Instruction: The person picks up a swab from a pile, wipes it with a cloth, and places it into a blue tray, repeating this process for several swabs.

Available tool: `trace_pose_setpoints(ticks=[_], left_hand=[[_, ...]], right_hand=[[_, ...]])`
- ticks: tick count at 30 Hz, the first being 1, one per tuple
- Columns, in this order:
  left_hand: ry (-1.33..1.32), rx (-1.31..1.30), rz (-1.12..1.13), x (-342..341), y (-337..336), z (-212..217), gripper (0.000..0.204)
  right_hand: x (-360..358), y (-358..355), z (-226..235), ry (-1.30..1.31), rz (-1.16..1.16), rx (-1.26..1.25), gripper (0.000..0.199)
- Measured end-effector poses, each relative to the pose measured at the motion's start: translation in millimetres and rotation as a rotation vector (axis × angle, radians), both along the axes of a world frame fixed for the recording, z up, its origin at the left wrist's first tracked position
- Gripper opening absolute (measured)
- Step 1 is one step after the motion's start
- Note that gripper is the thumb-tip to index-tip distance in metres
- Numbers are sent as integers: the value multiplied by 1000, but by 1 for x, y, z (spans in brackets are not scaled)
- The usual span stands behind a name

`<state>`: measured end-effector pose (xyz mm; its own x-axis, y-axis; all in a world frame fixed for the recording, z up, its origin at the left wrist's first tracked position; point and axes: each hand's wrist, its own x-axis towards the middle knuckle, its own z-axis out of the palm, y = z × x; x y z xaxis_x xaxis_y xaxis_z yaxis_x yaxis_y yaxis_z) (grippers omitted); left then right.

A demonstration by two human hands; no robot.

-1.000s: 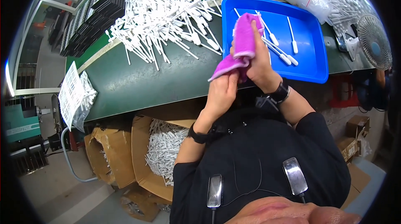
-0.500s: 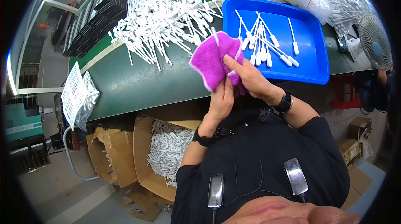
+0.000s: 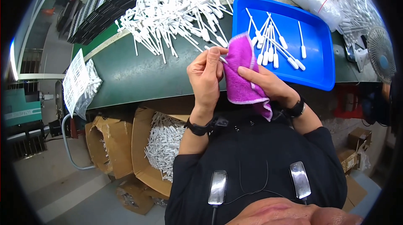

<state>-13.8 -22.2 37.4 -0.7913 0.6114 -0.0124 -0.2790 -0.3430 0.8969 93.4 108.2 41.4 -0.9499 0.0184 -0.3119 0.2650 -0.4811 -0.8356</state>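
1. We now pinch a white plastic swab stick (image 3: 221, 59) in our left hand (image 3: 206, 76); earlier it only steadied the cloth.
2. Our right hand (image 3: 268, 84) grips the magenta cloth (image 3: 241, 74), now wrapping the stick's far end above the green table (image 3: 138, 78).
3. Wiped sticks lie in the blue tray (image 3: 319, 44).

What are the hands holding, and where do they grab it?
Left hand pinches a white stick at one end; right hand grips the purple cloth around its middle.
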Motion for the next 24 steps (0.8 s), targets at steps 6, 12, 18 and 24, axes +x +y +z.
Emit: trace_pose_setpoints(ticks=[6,12,18,24], left_hand=[[-58,69,165,-1,19,-9,28],[-210,11,-53,-14,24,-22,30],[702,-564,271,-58,15,-36,28],[1188,-991,161,-67,31,-48,31]], right_hand=[[27,10,-16,158,-24,709,29],[48,32,0,-52,-142,992,26],[64,85,2,-267,-497,1170,37],[57,97,-12,-405,-612,1446,45]])
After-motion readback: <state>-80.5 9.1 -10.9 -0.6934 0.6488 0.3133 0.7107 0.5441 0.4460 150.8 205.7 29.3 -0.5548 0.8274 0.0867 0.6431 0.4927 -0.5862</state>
